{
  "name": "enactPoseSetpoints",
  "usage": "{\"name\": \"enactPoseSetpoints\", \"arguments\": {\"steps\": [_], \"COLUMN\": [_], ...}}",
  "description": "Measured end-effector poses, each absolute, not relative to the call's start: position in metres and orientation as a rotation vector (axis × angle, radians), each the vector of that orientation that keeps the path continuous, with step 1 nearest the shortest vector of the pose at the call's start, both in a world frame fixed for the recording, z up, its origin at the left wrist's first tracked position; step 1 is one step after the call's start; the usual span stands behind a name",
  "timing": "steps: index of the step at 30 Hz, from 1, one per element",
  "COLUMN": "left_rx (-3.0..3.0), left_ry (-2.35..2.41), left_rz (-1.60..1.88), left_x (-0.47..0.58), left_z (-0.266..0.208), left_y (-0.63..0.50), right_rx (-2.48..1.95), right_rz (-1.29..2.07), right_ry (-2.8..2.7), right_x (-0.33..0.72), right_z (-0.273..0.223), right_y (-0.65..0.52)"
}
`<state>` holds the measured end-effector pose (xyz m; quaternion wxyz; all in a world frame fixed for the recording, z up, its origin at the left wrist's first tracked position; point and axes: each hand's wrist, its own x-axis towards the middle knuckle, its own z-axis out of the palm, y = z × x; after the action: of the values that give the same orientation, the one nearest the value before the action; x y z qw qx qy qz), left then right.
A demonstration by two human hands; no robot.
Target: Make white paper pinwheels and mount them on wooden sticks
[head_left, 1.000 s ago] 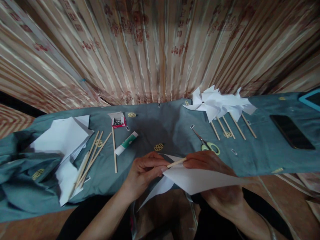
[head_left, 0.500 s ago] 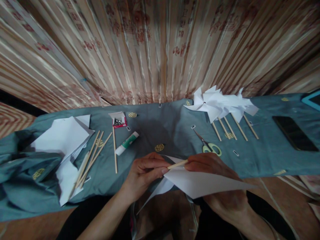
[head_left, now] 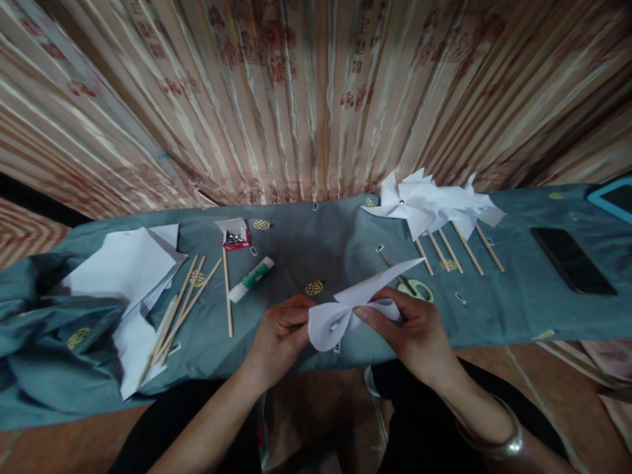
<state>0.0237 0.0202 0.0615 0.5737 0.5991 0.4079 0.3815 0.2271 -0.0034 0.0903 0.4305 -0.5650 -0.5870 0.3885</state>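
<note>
A white paper pinwheel [head_left: 345, 313] with curled blades is held up between my two hands, over the front edge of the table. My right hand [head_left: 417, 329] is closed on it, thumb pressed at its middle where the blades meet. My left hand [head_left: 284, 339] is closed at its left side, fingertips partly behind the paper. The wooden stick seen in my hands earlier is hidden now. Scissors with green handles [head_left: 419, 290] lie just beyond my right hand, partly covered by the pinwheel. A glue stick [head_left: 251, 280] lies beyond my left hand.
Left on the cloth-covered table [head_left: 345, 243] are white paper sheets [head_left: 123, 263], several wooden sticks [head_left: 178, 309], and a small open box of metal pins [head_left: 236, 236]. Several finished pinwheels [head_left: 439, 204], a black phone [head_left: 573, 260] and a blue-edged device [head_left: 612, 197] lie right. A curtain [head_left: 296, 99] hangs behind.
The pinwheel has been turned and raised so that its curled front faces me. My right hand has shifted from the stick to the pinwheel's middle. The stick has gone out of sight.
</note>
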Motion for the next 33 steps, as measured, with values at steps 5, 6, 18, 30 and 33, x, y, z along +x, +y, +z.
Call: {"name": "enactPoseSetpoints", "arguments": {"steps": [5, 6, 18, 30, 33], "left_rx": [1.522, 1.536, 1.462, 1.135, 1.095], "left_ry": [0.984, 0.993, 1.037, 0.942, 0.96], "left_rz": [0.899, 0.905, 0.85, 0.724, 0.715], "left_x": [0.022, 0.021, 0.015, 0.016, 0.019], "left_z": [0.055, 0.056, 0.06, 0.064, 0.064], "left_y": [0.021, 0.021, 0.025, 0.025, 0.023], "right_rx": [-1.437, -1.427, -1.381, -1.284, -1.298], "right_rz": [1.152, 1.183, 1.377, 1.687, 1.715], "right_ry": [-1.312, -1.293, -1.181, -0.937, -0.886], "right_x": [0.227, 0.226, 0.223, 0.228, 0.229], "right_z": [0.082, 0.081, 0.073, 0.07, 0.069], "right_y": [0.007, 0.009, 0.017, 0.017, 0.017]}}
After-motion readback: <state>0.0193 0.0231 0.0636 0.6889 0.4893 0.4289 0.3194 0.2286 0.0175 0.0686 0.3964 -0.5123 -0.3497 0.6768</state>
